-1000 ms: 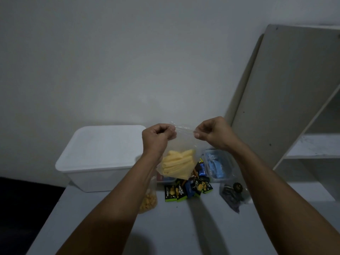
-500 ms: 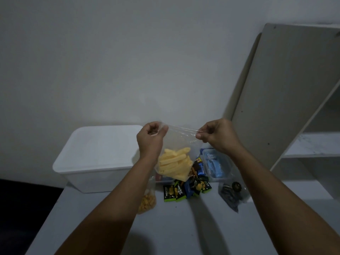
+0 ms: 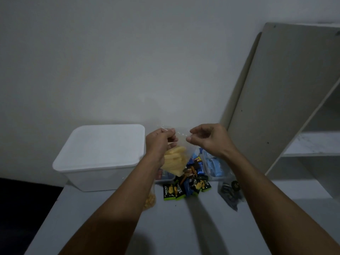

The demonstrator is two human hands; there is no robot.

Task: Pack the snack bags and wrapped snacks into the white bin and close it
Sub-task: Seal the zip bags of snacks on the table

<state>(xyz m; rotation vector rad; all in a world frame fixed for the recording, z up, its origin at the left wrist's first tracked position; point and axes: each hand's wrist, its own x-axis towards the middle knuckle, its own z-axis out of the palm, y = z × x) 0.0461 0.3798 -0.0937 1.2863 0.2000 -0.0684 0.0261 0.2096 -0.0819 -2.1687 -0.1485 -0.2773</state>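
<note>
Your left hand [image 3: 159, 139] pinches the top of a clear plastic bag of yellow stick snacks [image 3: 174, 160] at frame centre; your right hand [image 3: 206, 139] hovers just beside, fingers loosely curled, holding nothing. White lidded plastic bin [image 3: 103, 155], centre-left, is closed — nothing packed yet. Counted: four clear bags visible, several small wrapped snacks [image 3: 185, 186], exact number unclear.

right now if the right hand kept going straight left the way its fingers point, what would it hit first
Probably the clear bag of yellow sticks, whose top edge hangs just past the right hand, then the left hand pinching it. Depth is hard to judge.
</note>
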